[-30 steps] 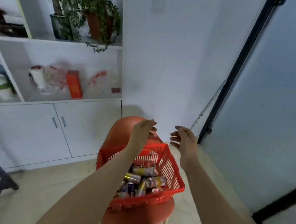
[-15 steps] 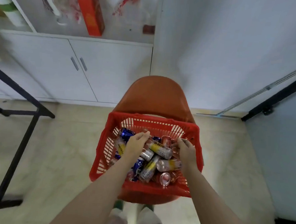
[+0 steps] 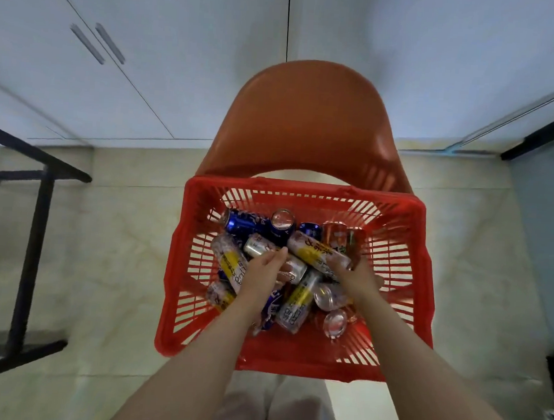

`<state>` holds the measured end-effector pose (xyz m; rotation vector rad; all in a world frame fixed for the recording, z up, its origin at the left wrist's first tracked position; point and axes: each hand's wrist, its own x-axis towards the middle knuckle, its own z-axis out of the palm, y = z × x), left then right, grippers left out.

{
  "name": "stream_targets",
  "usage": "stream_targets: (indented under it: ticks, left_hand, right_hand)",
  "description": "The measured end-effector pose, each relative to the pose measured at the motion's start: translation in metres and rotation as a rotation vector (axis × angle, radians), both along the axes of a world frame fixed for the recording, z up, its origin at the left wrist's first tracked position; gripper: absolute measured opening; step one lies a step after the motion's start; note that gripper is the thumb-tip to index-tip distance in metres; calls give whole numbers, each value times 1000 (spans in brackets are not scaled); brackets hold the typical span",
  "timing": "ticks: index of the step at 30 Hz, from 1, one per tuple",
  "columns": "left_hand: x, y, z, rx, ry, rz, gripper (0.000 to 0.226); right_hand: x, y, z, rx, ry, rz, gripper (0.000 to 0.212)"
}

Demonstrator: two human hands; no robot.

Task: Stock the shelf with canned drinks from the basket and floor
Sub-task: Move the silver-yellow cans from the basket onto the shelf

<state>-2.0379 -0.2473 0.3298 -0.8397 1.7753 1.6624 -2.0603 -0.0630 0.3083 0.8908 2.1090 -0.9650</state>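
A red plastic basket sits on an orange chair right in front of me, holding several drink cans in a loose pile. My left hand is down among them, fingers curled over a silver can in the middle of the pile. At the right side my right hand grips the end of a white and yellow can that lies across the top. Blue cans and an orange can lie at the far side of the basket. No shelf is in view.
White cabinet doors with bar handles stand behind the chair at the left. A black metal frame stands on the tiled floor at the left. A dark sliding door track runs at the far right. My legs show below the basket.
My view has tipped down from the shelves to the basket. Both hands have dropped from above the basket into the cans and closed on one each.
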Motion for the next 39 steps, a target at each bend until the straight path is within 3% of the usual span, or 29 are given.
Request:
stream_targets:
  ticks: [3, 6, 8, 11, 14, 19, 20, 22, 26, 30, 32, 34, 37, 39]
  left_hand:
    - [-4, -9, -9, -16, -29, -1, 35]
    - [-9, -18, -10, -20, -39, -12, 35]
    - [-13, -24, -6, -17, -41, -34, 34]
    - [-18, -29, 6, 3, -23, -60, 34]
    - [-20, -32, 21, 0, -14, -110, 40]
    - [-27, -36, 59, 69, -9, -282, 74]
    - [-29, -37, 70, 122, -22, -339, 82]
    - [-37, -40, 92, 240, -28, -433, 77]
    - [-52, -36, 144, 366, -30, -644, 51]
    - [-52, -6, 196, 399, -39, -957, 76]
    - [-44, 16, 216, 385, -29, -1069, 85]
    - [-27, 42, 240, 389, -7, -1143, 79]
    - [11, 87, 285, 363, 14, -1288, 45]
    - [41, 116, 311, 336, 73, -1361, 41]
  right_hand:
    - [2, -1, -17, 3, -20, 7, 65]
    - [9, 3, -27, -53, 57, -78, 70]
    - [10, 0, -14, -78, 111, -131, 75]
    - [11, -3, 9, -123, 193, -195, 56]
    - [13, 6, 31, -210, 214, -219, 53]
    - [21, 24, 90, -391, 245, -272, 87]
    - [23, 27, 104, -437, 271, -263, 81]
    - [27, 32, 134, -486, 313, -232, 49]
    - [43, 49, 197, -528, 407, -172, 36]
    - [70, 70, 251, -520, 530, -166, 16]
    - [89, 78, 276, -483, 601, -197, 16]
    - [113, 90, 296, -472, 669, -232, 28]
    - [160, 111, 335, -438, 765, -317, 17]
    - [207, 127, 362, -403, 815, -357, 23]
